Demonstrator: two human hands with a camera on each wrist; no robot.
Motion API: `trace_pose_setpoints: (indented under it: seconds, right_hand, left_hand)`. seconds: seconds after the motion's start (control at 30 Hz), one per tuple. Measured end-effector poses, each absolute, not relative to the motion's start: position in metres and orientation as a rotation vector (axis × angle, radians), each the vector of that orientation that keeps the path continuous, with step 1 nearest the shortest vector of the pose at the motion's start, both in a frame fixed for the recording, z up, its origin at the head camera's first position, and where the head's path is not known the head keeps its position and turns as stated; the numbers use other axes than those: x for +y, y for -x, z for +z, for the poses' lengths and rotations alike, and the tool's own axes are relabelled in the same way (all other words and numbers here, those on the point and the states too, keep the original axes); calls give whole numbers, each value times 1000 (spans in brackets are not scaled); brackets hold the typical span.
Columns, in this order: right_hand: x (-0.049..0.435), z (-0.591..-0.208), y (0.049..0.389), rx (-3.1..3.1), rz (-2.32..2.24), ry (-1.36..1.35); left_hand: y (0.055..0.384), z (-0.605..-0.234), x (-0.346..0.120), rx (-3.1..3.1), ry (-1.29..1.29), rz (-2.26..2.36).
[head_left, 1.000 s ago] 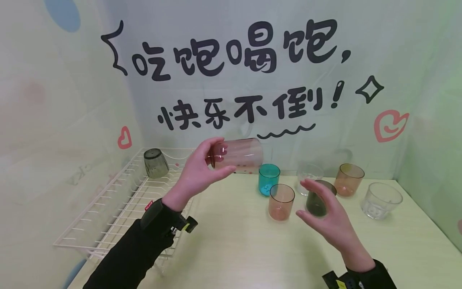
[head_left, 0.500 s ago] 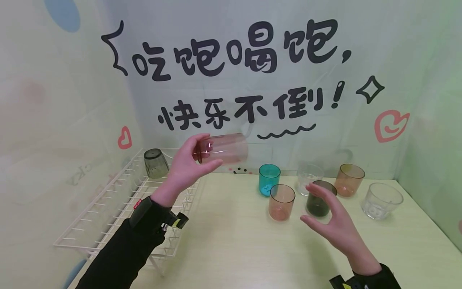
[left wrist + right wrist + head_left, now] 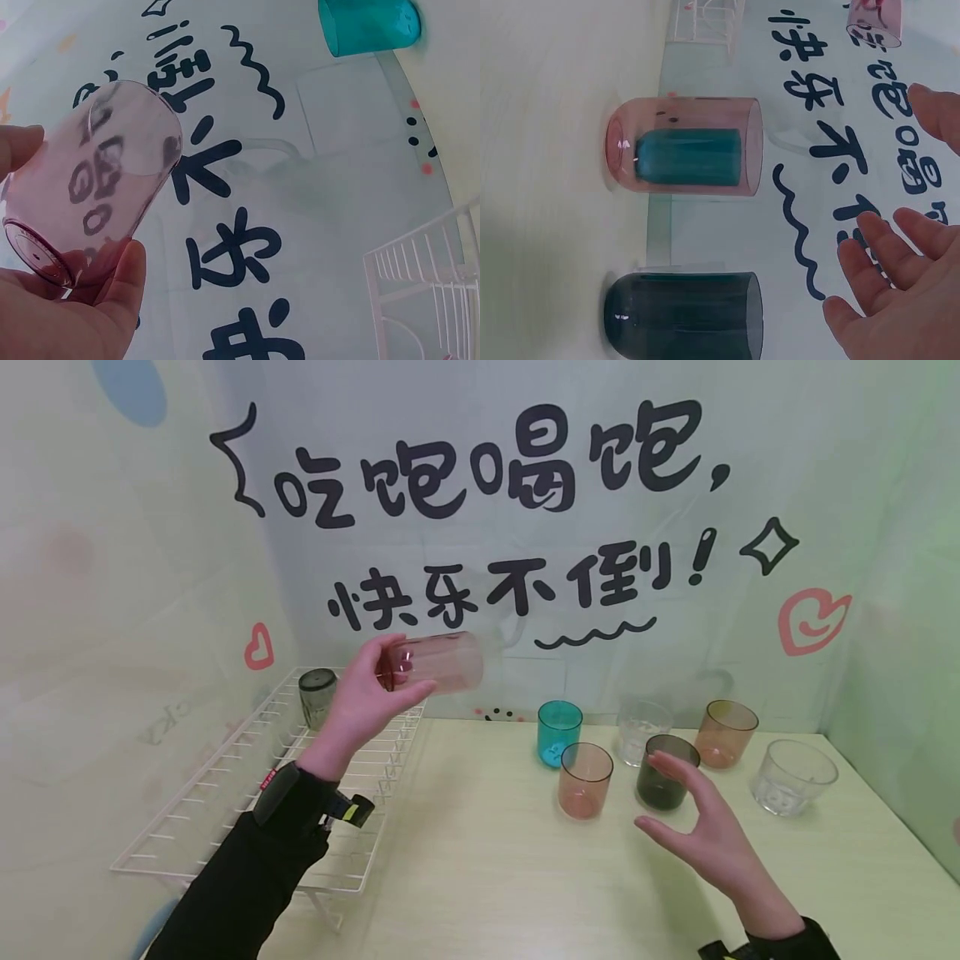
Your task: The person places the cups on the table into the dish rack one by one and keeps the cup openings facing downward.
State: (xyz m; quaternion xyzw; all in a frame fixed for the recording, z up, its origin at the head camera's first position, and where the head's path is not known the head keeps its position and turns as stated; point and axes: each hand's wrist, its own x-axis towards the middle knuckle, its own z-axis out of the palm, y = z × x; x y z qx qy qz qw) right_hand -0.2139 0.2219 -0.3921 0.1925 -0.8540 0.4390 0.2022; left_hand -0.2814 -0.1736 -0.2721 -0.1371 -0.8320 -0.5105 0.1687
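My left hand [image 3: 363, 697] grips a see-through pink cup [image 3: 446, 662] near its base, fingers on one side and thumb on the other. The cup lies sideways in the air, mouth facing right, in front of the printed backdrop. In the left wrist view the cup's thick base [image 3: 37, 255] sits close to the palm. My right hand [image 3: 712, 839] hovers over the table with spread fingers and holds nothing. Nearest to it stands a dark grey cup [image 3: 662, 789]. A pink cup [image 3: 697, 169] stands beside that one, with a teal cup [image 3: 559, 735] behind it.
A white wire rack [image 3: 375, 768] stands on the left, holding an upside-down grey cup [image 3: 313, 693] partly hidden by my left hand. At the back right are an amber cup [image 3: 724, 739] and two clear cups, one [image 3: 793, 781] farther right. The backdrop [image 3: 465, 543] rises behind the table.
My left hand has carried the pink cup leftward and slightly up, toward the rack side. My right hand has drifted a little right and down, still empty.
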Motion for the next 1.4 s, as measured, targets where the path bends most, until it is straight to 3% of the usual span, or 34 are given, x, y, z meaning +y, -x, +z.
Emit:
trace_pose_setpoints:
  seconds: [1.4]
  right_hand:
    - [255, -417, 211, -2434, 1003, -477]
  left_hand:
    - [325, -293, -222, -2497, 26, -1243]
